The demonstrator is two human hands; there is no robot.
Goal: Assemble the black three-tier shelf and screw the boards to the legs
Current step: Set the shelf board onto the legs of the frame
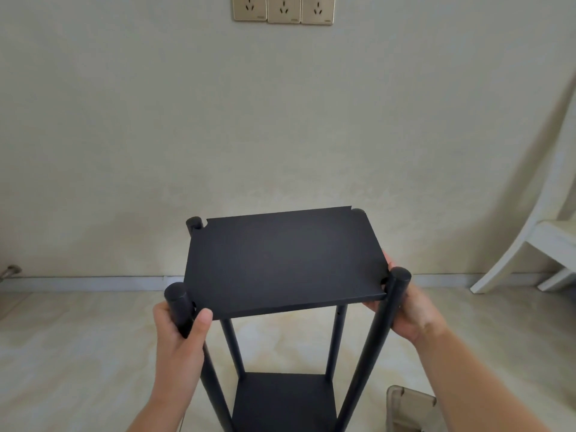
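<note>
The top board [280, 260] is being seated between the legs: left hand [179, 332] grips the near-left leg [179, 307], right hand [408, 310] clasps the near-right leg [396, 294]. Next, I judge, corner holes need aligning for screws.

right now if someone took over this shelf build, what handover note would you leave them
Left hand grips the near left leg, thumb at the top board.
Right hand holds that board's right edge behind the near right leg.
Done: lower board sits between four legs; top board is slotted in.
Left: no screws or middle board visible; fit and fasten them.
</note>
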